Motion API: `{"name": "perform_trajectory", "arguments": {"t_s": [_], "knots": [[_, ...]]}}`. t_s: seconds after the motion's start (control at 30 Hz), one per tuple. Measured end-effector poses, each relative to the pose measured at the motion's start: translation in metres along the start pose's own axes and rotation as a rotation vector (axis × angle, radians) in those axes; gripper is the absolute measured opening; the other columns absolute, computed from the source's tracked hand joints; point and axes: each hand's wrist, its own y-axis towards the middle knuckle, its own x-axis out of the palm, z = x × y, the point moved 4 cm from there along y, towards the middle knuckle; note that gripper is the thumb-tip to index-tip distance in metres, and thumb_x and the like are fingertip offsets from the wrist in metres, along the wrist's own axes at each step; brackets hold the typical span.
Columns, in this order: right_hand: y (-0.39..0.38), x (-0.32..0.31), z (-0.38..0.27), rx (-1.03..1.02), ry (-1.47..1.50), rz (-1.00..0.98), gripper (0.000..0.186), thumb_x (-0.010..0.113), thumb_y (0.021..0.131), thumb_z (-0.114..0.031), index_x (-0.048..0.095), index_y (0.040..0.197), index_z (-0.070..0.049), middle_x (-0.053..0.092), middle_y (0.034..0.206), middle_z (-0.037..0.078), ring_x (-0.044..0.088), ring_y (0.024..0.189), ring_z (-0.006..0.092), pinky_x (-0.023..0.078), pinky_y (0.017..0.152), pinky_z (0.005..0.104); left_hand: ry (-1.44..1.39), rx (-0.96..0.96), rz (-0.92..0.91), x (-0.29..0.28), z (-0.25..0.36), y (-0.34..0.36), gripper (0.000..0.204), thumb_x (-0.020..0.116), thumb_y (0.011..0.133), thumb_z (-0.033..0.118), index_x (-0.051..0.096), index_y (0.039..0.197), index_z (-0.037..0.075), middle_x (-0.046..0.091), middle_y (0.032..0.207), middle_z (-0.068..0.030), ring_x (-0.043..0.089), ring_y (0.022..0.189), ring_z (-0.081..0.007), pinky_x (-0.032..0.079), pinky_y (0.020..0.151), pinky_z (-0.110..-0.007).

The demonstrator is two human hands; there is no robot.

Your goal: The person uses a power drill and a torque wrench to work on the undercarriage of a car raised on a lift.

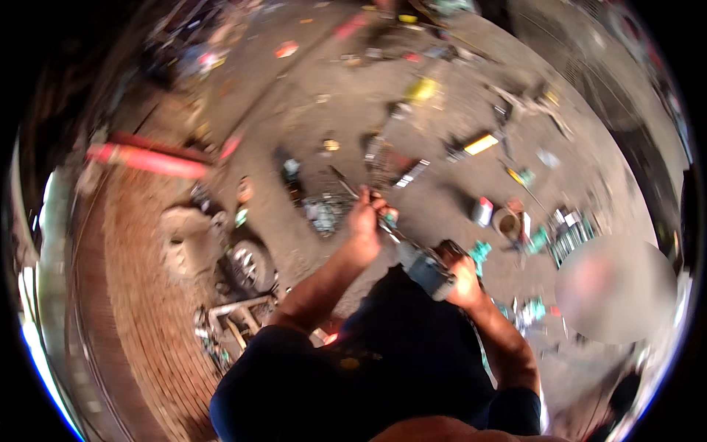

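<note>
Your right hand has its fingers wrapped round the grey power tool. Your left hand fingers pinch its long metal shaft ahead, above the littered floor.

You get warm, dim light, heavy motion blur, fisheye bending at the rim, glare along the left edge.
</note>
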Motion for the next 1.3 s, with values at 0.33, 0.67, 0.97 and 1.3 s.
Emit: {"name": "perform_trajectory", "arguments": {"t_s": [0.33, 0.67, 0.97, 1.3], "knots": [[0.119, 0.161, -0.020, 0.100, 0.670, -0.516, 0.037, 0.080, 0.073, -0.019, 0.068, 0.106, -0.007, 0.070, 0.097, 0.014, 0.068, 0.092, 0.0276, 0.051, 0.082, 0.0358, -0.172, 0.399, 0.199, -0.134, 0.145, -0.038, 0.037, 0.050, 0.105, 0.044, 0.053, 0.086, 0.013, 0.041, 0.062, 0.0024, 0.044, 0.059, -0.0160, 0.046, 0.063, -0.034], [0.234, 0.248, 0.011, -0.044, 0.817, -0.614, 0.049, 0.083, 0.078, -0.017, 0.067, 0.124, -0.008, 0.073, 0.107, 0.008, 0.070, 0.098, 0.0165, 0.054, 0.087, 0.0337, -0.007, 0.553, 0.500, -0.145, 0.220, 0.017, 0.034, 0.051, 0.104, 0.035, 0.047, 0.079, 0.013, 0.039, 0.061, -0.0001, 0.041, 0.057, -0.0177, 0.043, 0.065, -0.036], [0.362, 0.306, 0.102, 0.465, 1.315, -0.988, 0.030, 0.069, 0.094, -0.016, 0.066, 0.120, -0.002, 0.070, 0.100, 0.005, 0.067, 0.088, 0.0123, 0.054, 0.073, 0.0278, -0.008, 0.699, 0.340, -0.133, 0.299, 0.119, 0.045, 0.052, 0.101, 0.046, 0.056, 0.080, 0.007, 0.053, 0.065, -0.0080, 0.053, 0.065, -0.0246, 0.046, 0.070, -0.039], [0.578, 0.339, 0.152, -0.072, 0.858, -0.808, 0.045, 0.078, 0.079, -0.016, 0.067, 0.122, -0.008, 0.070, 0.107, 0.013, 0.068, 0.101, 0.0289, 0.050, 0.087, 0.0383, -0.584, 0.509, -0.042, -0.139, 0.463, 0.300, 0.040, 0.047, 0.106, 0.036, 0.056, 0.077, 0.010, 0.044, 0.058, 0.0012, 0.044, 0.060, -0.0145, 0.042, 0.071, -0.034]]}}
